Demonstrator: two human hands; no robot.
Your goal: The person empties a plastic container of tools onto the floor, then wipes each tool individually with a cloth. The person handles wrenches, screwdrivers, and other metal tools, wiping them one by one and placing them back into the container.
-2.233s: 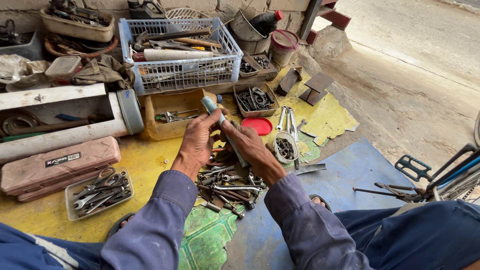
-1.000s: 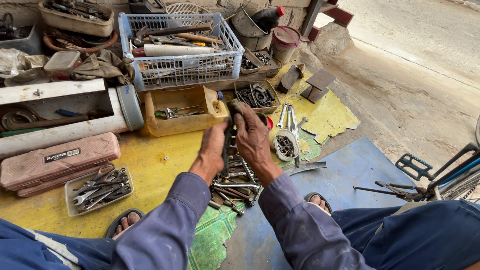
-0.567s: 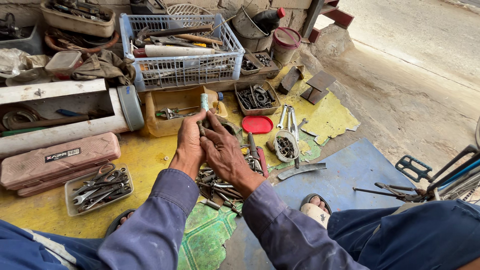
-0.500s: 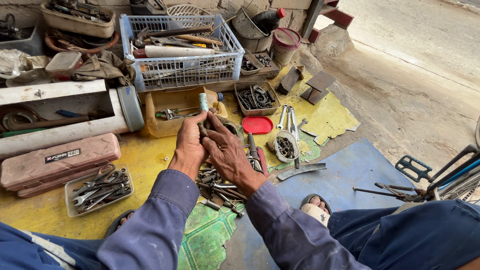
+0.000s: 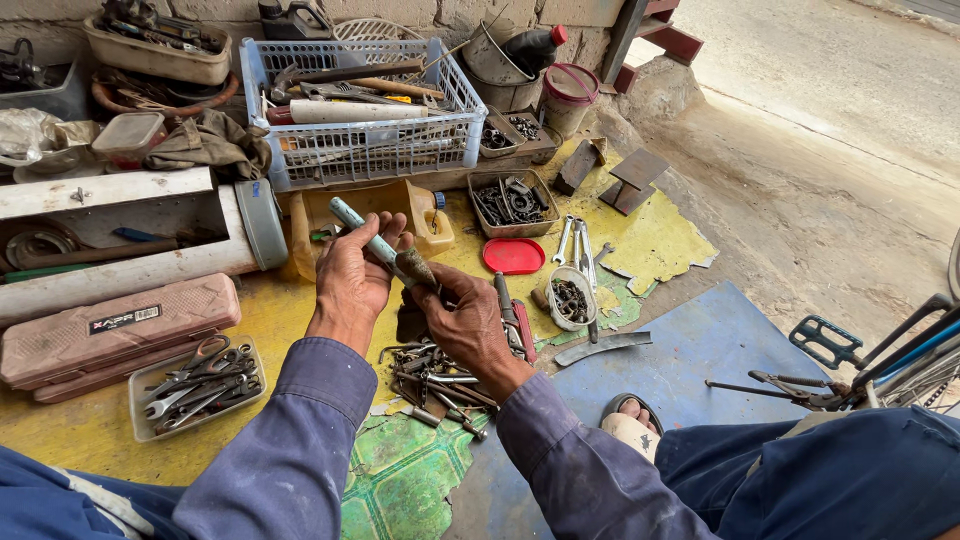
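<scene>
My left hand (image 5: 352, 282) grips a hand tool with a pale blue-grey handle (image 5: 362, 228) that sticks up and to the left. My right hand (image 5: 468, 318) pinches the tool's dark lower end (image 5: 415, 266) between thumb and fingers. Both hands hover above a pile of loose wrenches and metal tools (image 5: 432, 375) on the yellow mat. Both arms wear blue sleeves.
A blue plastic basket (image 5: 370, 150) of tools stands at the back. A pink tool case (image 5: 110, 325) and a clear tray of pliers (image 5: 195, 385) lie left. A red lid (image 5: 513, 256), tins of nuts (image 5: 512, 202) and a bicycle pedal (image 5: 828, 340) lie right. My sandalled foot (image 5: 630, 425) rests near.
Both hands have lifted off the tool pile and drawn together. The blue-grey handled tool is now raised between them, with my right hand moved onto its lower end.
</scene>
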